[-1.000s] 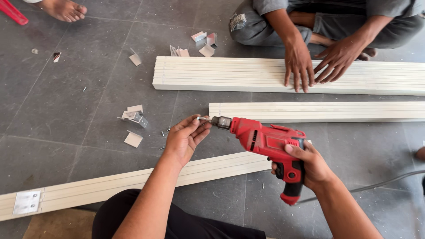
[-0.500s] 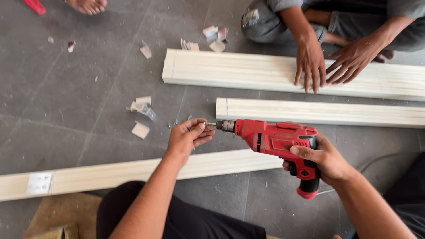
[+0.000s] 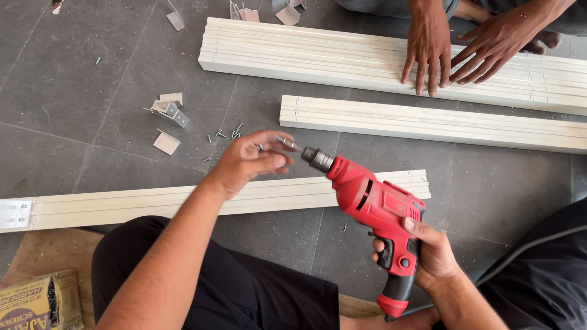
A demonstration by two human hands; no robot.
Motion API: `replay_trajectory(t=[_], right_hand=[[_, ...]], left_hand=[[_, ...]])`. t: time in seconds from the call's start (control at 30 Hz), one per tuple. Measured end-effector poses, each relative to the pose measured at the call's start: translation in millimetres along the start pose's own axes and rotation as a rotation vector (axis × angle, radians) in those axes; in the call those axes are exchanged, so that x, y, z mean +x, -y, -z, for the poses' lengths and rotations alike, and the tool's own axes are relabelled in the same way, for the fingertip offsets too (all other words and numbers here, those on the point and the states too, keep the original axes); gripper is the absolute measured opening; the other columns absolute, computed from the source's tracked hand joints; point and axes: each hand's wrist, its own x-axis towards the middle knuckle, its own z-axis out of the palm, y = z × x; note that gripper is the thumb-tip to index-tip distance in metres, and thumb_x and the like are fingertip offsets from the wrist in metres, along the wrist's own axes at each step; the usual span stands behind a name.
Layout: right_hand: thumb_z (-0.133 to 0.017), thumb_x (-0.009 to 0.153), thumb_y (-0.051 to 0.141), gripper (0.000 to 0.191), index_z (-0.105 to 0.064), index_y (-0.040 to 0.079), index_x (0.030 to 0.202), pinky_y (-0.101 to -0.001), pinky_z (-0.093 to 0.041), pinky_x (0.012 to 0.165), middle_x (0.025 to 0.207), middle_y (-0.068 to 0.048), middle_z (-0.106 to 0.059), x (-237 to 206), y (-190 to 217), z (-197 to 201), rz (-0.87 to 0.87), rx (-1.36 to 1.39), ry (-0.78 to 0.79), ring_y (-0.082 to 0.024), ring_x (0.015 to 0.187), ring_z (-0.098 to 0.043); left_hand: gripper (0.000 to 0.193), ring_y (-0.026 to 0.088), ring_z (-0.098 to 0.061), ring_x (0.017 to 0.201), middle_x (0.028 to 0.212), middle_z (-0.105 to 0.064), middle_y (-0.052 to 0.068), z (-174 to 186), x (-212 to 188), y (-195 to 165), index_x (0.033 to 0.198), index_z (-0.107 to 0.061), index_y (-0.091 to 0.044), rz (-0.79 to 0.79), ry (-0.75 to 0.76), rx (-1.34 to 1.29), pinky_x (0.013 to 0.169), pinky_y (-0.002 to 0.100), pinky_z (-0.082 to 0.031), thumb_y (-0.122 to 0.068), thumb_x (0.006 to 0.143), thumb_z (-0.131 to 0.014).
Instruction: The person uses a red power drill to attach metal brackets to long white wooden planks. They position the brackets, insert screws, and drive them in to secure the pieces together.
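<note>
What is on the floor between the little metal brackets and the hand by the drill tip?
In the head view, a few loose screws lie on the grey floor between the metal brackets and the left hand.

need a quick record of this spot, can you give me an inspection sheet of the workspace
surface: grey tiled floor, dusty.
job's things: red power drill, bit at the left hand's fingertips; pale wooden strips, nearest, middle, far.
clutter: metal brackets, loose screws, screw box.
hands: left hand pinches at the bit; right hand grips the drill handle.
cables: dark cord running from the drill.
surroundings: another person's hands pressed on the far strip.
</note>
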Motion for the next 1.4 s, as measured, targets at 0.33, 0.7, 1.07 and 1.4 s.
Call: replay_trajectory(t=[0.33, 0.7, 1.07, 1.4], right_hand=[[-0.078, 0.09, 0.032, 0.079, -0.046, -0.006, 0.152, -0.0494, -0.058, 0.08, 0.128, -0.029, -0.063, -7, 68, 5, 0.404, -0.021, 0.085, -0.029, 0.086, -0.067], [-0.075, 0.097, 0.03, 0.083, -0.04, -0.004, 0.164, -0.0475, -0.057, 0.087, 0.144, -0.034, -0.056, -65, 103, 62, 0.57, 0.007, -0.025, -0.025, 0.093, -0.067], [-0.074, 0.095, 0.03, 0.081, -0.041, -0.006, 0.16, -0.0481, -0.058, 0.085, 0.141, -0.034, -0.059, -121, 111, 101, 0.625, 0.043, -0.086, -0.026, 0.092, -0.068], [-0.073, 0.092, 0.03, 0.078, -0.043, -0.006, 0.155, -0.0485, -0.059, 0.082, 0.137, -0.034, -0.059, -123, 111, 127, 0.601, 0.124, -0.136, -0.025, 0.089, -0.068]], left_hand=[[0.093, 0.042, -0.063, 0.112, 0.129, -0.057, 0.029, 154, -21, 16, 0.139, -0.053, 0.002, 0.269, -1.073, 1.016, 0.093, 0.048, -0.053, -0.04, 0.07, -0.099], [0.06, 0.031, -0.075, 0.102, 0.124, -0.073, 0.025, 119, -14, 21, 0.136, -0.059, 0.004, 0.289, -1.208, 0.903, 0.083, 0.04, -0.06, -0.016, 0.088, -0.088], [0.017, 0.021, -0.071, 0.092, 0.095, -0.071, 0.006, -173, 49, 84, 0.096, -0.065, -0.007, -0.226, -0.352, 0.668, 0.082, 0.034, -0.058, -0.002, 0.086, -0.076], [0.03, 0.024, -0.06, 0.127, 0.121, -0.072, 0.0, -249, 88, 125, 0.109, -0.074, -0.015, -0.555, -0.056, 1.148, 0.115, 0.046, -0.041, -0.005, 0.081, -0.074]])
